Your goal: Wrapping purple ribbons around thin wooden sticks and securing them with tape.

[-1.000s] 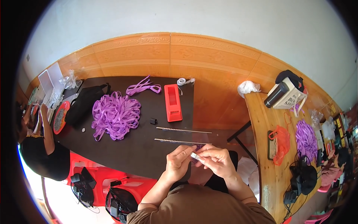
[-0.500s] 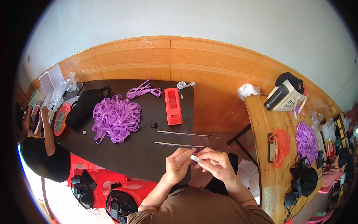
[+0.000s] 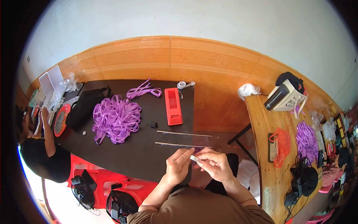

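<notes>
At the front edge of the dark table, my left hand (image 3: 177,166) and my right hand (image 3: 217,165) are close together, both with fingers pinched. Between their fingertips is a small white strip-like piece (image 3: 193,158), too small to name surely. Purple ribbon (image 3: 199,149) shows just behind it, partly hidden by the fingers. Two thin metal rods with spiral ends (image 3: 175,144) lie beyond my hands. Farther off are a red tape dispenser-like holder (image 3: 173,108) and a small black piece (image 3: 153,124).
A big heap of purple ribbon (image 3: 116,119) lies on the dark table (image 3: 149,156), with a smaller ribbon bundle (image 3: 143,91) and white roll (image 3: 181,85) behind. To the right, a wooden table (image 3: 261,149) holds an orange bag (image 3: 281,147). A co-worker (image 3: 46,160) sits at left.
The white piece has shifted or turned slightly between my fingertips. My hands stay almost in the same place, and the things on the tables have not moved.
</notes>
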`<state>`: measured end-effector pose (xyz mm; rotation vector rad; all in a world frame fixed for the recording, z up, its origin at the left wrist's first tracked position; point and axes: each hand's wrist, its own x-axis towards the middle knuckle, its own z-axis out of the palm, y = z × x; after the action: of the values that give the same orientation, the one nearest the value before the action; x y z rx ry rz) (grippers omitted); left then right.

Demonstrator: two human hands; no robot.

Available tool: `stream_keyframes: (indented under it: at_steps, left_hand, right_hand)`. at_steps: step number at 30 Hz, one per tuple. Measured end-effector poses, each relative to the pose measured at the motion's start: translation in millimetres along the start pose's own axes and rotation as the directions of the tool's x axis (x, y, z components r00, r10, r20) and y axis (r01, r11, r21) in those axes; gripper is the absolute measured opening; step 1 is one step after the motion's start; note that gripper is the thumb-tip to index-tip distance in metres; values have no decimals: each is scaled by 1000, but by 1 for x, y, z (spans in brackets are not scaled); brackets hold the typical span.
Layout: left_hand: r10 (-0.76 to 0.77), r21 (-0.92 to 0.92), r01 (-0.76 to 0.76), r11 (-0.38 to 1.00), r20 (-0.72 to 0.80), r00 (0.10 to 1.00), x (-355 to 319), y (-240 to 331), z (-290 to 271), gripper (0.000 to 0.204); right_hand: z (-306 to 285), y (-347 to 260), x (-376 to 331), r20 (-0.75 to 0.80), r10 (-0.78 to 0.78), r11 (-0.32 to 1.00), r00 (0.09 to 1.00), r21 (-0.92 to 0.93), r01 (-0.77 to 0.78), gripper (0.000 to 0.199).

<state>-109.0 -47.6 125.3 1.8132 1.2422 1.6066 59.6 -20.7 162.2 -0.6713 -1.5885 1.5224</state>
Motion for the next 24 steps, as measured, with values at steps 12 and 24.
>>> stream_keyframes:
  at_steps: [12, 24]
  left_hand:
    - [-26, -95, 24, 995, -15, 1000, 0, -2, -1, 30]
    - [98, -30, -98, 995, -25, 995, -2, 2, 1, 29]
  right_hand:
    - [-4, -1, -3, 42, 31, 997, 999, 62, -34, 18]
    - [-3, 6, -5, -7, 29, 999, 1000, 32, -29, 16]
